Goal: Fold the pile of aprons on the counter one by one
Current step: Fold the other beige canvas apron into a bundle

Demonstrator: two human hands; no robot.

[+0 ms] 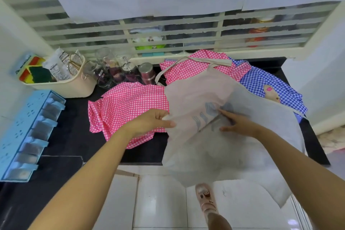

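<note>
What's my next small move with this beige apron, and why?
Probably carry the edge pinched by your left hand across toward the right hand, which rests on the beige apron: it lies half-folded, its lower part hanging off the counter.

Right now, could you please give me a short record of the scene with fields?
apron in hand: beige apron, hanging partly over the counter edge
left hand: pinches its left edge
right hand: straight fingers on the cloth
on counter: pink apron at left, blue apron at right
back left: basket, jars
</note>
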